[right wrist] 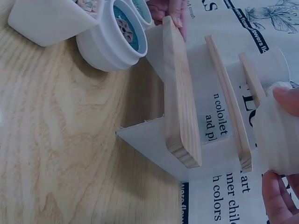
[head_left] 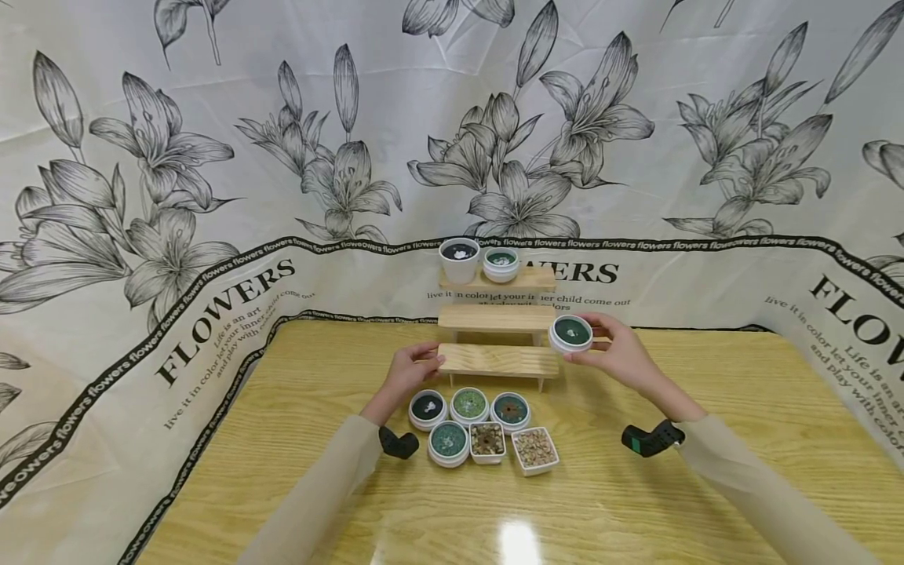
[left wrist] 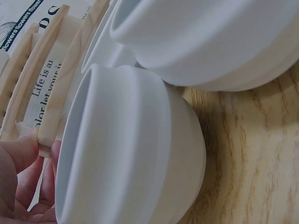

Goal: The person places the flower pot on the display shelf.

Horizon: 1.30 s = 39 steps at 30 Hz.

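Note:
A three-step wooden display stand [head_left: 497, 360] stands at the back of the table. My left hand [head_left: 413, 369] pinches the left end of its lowest board [left wrist: 52, 126] between thumb and fingers. In my right hand [head_left: 613, 349] is a small round white pot [head_left: 570, 334] with dark green filling, held at the right end of the middle step. The right wrist view shows thumb and fingers on this pot's side [right wrist: 275, 135]. On the top step sit a taller white pot [head_left: 461, 267] with dark filling and a low green-filled pot [head_left: 501, 267].
In front of the stand are several white pots, among them a light-green-filled one [head_left: 469, 403], a dark one [head_left: 428, 409] and a square one with pale gravel [head_left: 535, 450]. The wood-grain table [head_left: 678, 502] meets a flower-printed cloth [head_left: 353, 275] behind.

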Tool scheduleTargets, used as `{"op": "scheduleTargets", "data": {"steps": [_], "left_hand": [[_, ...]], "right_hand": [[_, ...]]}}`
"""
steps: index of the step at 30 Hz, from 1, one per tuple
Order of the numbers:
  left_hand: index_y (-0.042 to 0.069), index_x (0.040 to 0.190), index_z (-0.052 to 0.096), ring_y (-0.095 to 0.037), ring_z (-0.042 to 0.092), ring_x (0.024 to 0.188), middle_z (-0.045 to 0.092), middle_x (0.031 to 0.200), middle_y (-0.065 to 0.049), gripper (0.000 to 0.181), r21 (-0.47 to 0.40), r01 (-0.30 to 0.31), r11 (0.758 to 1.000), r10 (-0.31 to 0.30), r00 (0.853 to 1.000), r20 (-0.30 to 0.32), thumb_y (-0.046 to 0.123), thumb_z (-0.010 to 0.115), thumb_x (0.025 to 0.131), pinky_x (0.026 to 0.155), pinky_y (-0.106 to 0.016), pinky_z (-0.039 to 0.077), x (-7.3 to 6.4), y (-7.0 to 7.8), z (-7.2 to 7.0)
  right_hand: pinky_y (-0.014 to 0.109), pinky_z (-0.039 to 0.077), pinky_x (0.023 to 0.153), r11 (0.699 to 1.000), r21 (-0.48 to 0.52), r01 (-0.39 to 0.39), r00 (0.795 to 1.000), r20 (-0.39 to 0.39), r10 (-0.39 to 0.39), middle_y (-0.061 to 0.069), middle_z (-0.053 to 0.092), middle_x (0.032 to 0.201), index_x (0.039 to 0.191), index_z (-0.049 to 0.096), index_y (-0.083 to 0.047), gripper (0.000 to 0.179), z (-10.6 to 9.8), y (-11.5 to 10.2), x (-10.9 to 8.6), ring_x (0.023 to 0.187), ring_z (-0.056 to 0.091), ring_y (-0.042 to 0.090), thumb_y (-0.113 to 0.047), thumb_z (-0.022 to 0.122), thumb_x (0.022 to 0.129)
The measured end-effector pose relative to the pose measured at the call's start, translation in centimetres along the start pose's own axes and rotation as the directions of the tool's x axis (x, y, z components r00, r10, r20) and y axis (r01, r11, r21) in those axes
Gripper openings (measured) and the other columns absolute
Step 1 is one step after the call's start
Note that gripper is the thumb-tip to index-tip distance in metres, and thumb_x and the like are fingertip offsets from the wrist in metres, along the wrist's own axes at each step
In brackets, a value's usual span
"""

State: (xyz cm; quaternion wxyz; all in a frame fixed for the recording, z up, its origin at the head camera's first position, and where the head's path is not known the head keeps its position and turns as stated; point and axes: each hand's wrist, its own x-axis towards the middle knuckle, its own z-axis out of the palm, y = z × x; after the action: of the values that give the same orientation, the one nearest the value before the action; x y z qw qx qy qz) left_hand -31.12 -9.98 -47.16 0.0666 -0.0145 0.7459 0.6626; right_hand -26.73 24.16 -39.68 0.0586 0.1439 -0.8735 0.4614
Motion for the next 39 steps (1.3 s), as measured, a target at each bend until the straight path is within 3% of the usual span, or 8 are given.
{"op": "scheduleTargets", "data": {"steps": [4,9,15,25,28,35,39], "left_hand": [[-0.007,0.129,0.056,-0.005,0.058,0.069,0.061,0.114,-0.023,0.041,0.004,-0.005,1.000,0.005,1.000,0.006,0.005,0.065,0.090,0.079,-0.038,0.060,0.2,-0.1,-0.1],[-0.005,0.128,0.058,-0.005,0.058,0.069,0.062,0.113,-0.022,0.040,-0.004,-0.010,1.000,0.010,1.000,-0.006,0.005,0.066,0.090,0.071,-0.026,0.059,0.0,-0.1,0.0],[-0.004,0.127,0.059,-0.006,0.059,0.070,0.062,0.111,-0.021,0.039,0.000,-0.009,1.000,0.009,1.000,-0.027,0.003,0.066,0.089,0.065,-0.018,0.056,0.0,-0.2,0.1],[-0.005,0.127,0.058,-0.006,0.059,0.071,0.062,0.110,-0.020,0.039,-0.006,-0.001,1.000,0.000,1.000,-0.011,0.003,0.065,0.089,0.067,-0.021,0.058,-0.7,0.5,0.1],[-0.003,0.127,0.059,-0.006,0.059,0.073,0.062,0.110,-0.019,0.039,-0.005,0.004,1.000,-0.004,1.000,-0.024,0.003,0.066,0.089,0.065,-0.019,0.056,-0.1,-0.1,0.1],[-0.004,0.127,0.059,-0.007,0.060,0.075,0.062,0.112,-0.021,0.039,-0.002,-0.004,1.000,0.004,1.000,-0.021,0.003,0.067,0.089,0.066,-0.020,0.057,-0.1,0.0,0.1],[-0.004,0.127,0.059,-0.007,0.059,0.075,0.062,0.113,-0.022,0.040,0.004,-0.009,1.000,0.009,1.000,-0.018,0.004,0.067,0.089,0.069,-0.022,0.058,0.0,0.0,0.1]], "right_hand": [[0.013,0.051,0.080,1.000,0.005,-0.015,1.000,-0.002,0.015,0.024,0.052,0.129,0.137,0.046,0.001,0.070,-0.1,-0.4,0.7,0.106,0.058,0.035,-0.011,0.080,0.077],[0.010,0.049,0.075,0.999,-0.022,-0.042,0.999,-0.006,0.042,0.025,0.052,0.130,0.140,0.044,0.001,0.072,-0.5,-0.6,1.6,0.106,0.059,0.035,-0.015,0.079,0.079],[0.011,0.051,0.074,1.000,0.000,-0.023,1.000,-0.012,0.023,0.021,0.054,0.128,0.137,0.046,-0.001,0.070,-0.9,-0.8,2.9,0.098,0.057,0.018,-0.014,0.081,0.077],[0.009,0.047,0.075,0.999,-0.043,-0.031,0.999,-0.021,0.030,0.020,0.051,0.127,0.137,0.044,-0.001,0.069,-1.6,-1.3,4.9,0.107,0.053,0.030,-0.017,0.079,0.079],[0.009,0.047,0.074,0.999,-0.035,-0.019,0.999,-0.030,0.018,0.020,0.051,0.127,0.137,0.043,-0.001,0.069,-2.0,-1.6,5.5,0.106,0.053,0.030,-0.015,0.079,0.079],[0.008,0.046,0.077,0.999,-0.038,-0.014,0.998,-0.067,0.011,0.019,0.051,0.126,0.136,0.044,-0.001,0.068,-2.6,-1.8,7.1,0.104,0.052,0.024,-0.014,0.078,0.080],[0.013,0.046,0.071,0.999,-0.044,-0.026,0.997,-0.080,0.023,0.019,0.051,0.126,0.137,0.044,-0.001,0.068,-2.6,-2.0,7.9,0.099,0.051,0.020,-0.018,0.078,0.081]]}}
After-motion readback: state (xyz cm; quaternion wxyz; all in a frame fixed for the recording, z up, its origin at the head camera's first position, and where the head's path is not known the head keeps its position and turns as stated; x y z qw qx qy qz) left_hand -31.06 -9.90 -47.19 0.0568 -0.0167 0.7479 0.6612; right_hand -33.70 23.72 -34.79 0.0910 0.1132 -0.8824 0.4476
